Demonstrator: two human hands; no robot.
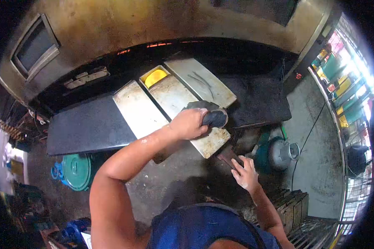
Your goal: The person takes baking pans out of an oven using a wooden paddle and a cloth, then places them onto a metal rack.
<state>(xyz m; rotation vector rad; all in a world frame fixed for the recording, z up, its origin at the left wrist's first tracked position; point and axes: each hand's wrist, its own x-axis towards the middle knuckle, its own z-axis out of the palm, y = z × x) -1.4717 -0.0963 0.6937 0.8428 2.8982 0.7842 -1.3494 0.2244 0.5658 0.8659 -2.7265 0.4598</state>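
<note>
Three long, pale metal pans lie side by side on the dark shelf, and the lid (175, 95) of the middle one is scorched brown in places. At that pan's far end a rounded yellow loaf (155, 78) shows in the opening. My left hand (191, 123) is closed around a dark cloth pad (215, 118), pressed over the near part of the middle lid. Lower right, my right hand (246, 173) has its fingers closed on a dark brown flat bar (227, 157) at the lid's near end. Whether bar and lid are joined, I cannot tell.
The pans rest on a black shelf (87, 120) before a dark oven opening. Below stand a green lidded drum (76, 172) and a grey gas cylinder (278, 153). A red valve knob (298, 76) sits at the right. Stacked dark pans (293, 207) are at lower right.
</note>
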